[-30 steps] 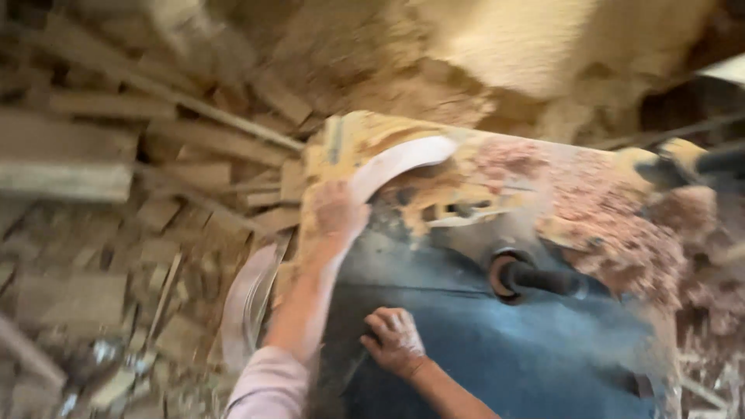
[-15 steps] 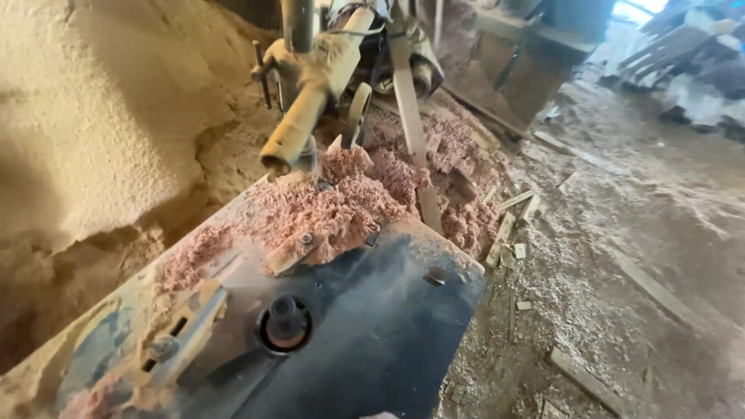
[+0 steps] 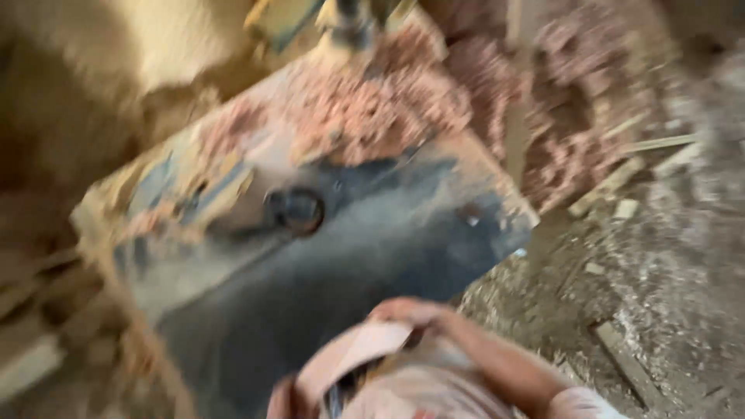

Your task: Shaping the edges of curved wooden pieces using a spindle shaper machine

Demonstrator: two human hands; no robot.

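Gripping a thin pale strip (image 3: 353, 353) low over the dark machine tabletop (image 3: 326, 271), right hand (image 3: 411, 313) fingers curl on its end; looks light, bendy; left hand (image 3: 281, 399) blurred, grip unclear.

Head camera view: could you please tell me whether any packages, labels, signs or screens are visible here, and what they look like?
None can be made out; the picture is blurred.
Only a dark metal machine table under reddish sawdust, and the right hand on a pale curved strip.
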